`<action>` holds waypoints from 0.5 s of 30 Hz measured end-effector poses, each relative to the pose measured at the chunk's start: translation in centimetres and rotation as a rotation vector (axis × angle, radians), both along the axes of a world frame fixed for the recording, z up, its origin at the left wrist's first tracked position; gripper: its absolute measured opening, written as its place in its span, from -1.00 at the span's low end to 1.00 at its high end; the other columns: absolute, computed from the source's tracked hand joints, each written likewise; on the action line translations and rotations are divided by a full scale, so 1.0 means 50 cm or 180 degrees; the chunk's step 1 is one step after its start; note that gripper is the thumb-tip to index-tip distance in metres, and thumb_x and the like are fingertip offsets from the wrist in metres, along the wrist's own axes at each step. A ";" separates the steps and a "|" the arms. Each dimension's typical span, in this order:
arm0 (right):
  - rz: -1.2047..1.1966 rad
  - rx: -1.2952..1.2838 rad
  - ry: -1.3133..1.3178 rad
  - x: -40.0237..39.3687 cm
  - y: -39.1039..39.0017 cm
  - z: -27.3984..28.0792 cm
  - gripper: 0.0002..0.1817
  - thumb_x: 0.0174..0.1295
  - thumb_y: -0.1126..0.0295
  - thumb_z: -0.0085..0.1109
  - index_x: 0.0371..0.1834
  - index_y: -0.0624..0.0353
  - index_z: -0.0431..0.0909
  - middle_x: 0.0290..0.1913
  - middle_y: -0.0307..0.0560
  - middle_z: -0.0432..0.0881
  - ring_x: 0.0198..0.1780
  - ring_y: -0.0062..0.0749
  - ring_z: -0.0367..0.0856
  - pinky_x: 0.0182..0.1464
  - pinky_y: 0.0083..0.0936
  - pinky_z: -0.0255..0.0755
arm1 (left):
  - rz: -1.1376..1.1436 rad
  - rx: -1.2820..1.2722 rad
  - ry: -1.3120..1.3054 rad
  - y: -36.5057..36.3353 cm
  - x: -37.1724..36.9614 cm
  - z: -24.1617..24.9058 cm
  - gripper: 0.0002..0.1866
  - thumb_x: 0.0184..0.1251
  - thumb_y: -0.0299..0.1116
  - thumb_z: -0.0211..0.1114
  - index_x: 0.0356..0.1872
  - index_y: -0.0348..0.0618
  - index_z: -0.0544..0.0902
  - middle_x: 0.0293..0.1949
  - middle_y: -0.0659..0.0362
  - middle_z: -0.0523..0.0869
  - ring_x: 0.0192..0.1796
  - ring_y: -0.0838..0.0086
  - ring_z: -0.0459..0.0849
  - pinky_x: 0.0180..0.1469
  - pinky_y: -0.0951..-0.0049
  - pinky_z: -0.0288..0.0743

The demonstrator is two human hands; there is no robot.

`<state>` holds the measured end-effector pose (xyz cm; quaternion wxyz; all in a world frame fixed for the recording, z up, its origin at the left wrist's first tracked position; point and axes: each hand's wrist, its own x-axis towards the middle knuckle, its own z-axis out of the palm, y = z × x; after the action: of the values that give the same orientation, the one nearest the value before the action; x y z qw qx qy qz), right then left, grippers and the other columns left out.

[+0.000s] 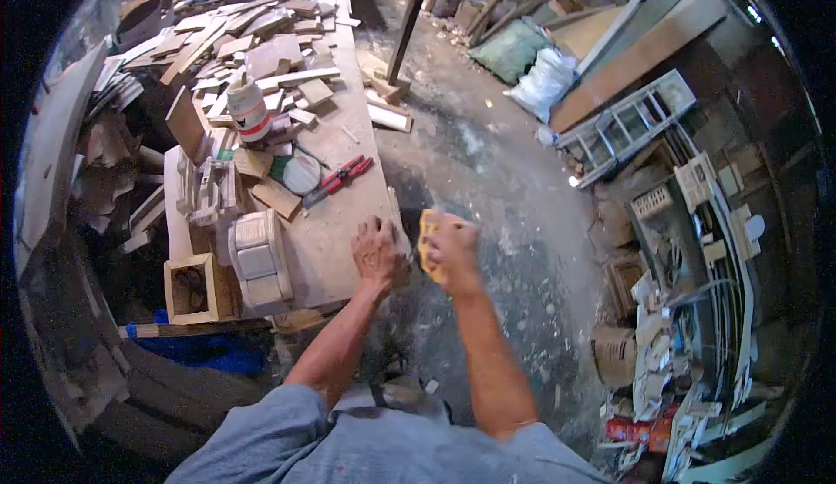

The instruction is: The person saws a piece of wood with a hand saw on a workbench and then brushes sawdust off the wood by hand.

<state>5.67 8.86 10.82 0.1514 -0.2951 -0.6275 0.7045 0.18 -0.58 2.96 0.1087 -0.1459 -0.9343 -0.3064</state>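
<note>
The right hand (455, 242) grips a yellow handle (427, 238), its long axis roughly along the nearby edge of the bench (322, 266); leftward, the left hand (378, 253) rests there, fingers loosely spread; a red tool (355, 170) lies beyond.

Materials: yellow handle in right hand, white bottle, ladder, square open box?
Yellow handle: likely plastic, from its even bright color; blurred, so finish unclear.
White bottle: probably smooth plastic, judging by its opaque body.
Ladder: likely bare aluminum; silvery-grey rails and rungs.
Square open box: wood, seemingly unfinished; pale tan rim, no paint evident.
</note>
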 end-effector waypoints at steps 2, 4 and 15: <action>-0.0092 0.0093 -0.0178 -0.042 0.017 0.013 -0.69 0.49 0.17 0.17 -0.38 0.11 0.57 -0.62 -0.39 0.40 -0.73 -0.66 0.30 -0.72 -0.54 0.16 | 0.0105 0.0114 -0.0072 -0.004 0.019 -0.009 -0.83 0.34 -0.27 0.21 -0.25 -0.10 0.69 -0.11 0.07 0.62 0.03 0.13 0.57 -0.02 0.10 0.42; 0.0157 -0.0159 -0.0212 -0.043 0.011 0.081 -0.74 0.47 0.17 0.21 -0.18 0.16 0.61 -0.62 -0.40 0.35 -0.73 -0.69 0.26 -0.71 -0.59 0.16 | 0.0480 0.0121 -0.0053 0.012 0.003 -0.009 -0.81 0.40 -0.27 0.18 -0.21 -0.10 0.69 -0.09 0.06 0.61 0.05 0.14 0.56 0.01 0.09 0.41; 0.0156 0.0006 -0.0013 0.099 -0.007 0.135 -0.44 0.50 0.13 0.20 0.41 0.28 0.45 -0.59 -0.41 0.32 -0.69 -0.75 0.23 -0.67 -0.66 0.12 | -0.0019 0.0011 0.0206 -0.001 0.001 -0.003 -0.72 0.16 -0.35 0.29 -0.08 0.05 0.72 -0.06 0.15 0.60 0.07 0.20 0.54 0.01 0.14 0.42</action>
<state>10.60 8.52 17.60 0.1331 -0.2809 -0.6355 0.7068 0.21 -0.61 2.80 0.1382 -0.1584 -0.9293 -0.3036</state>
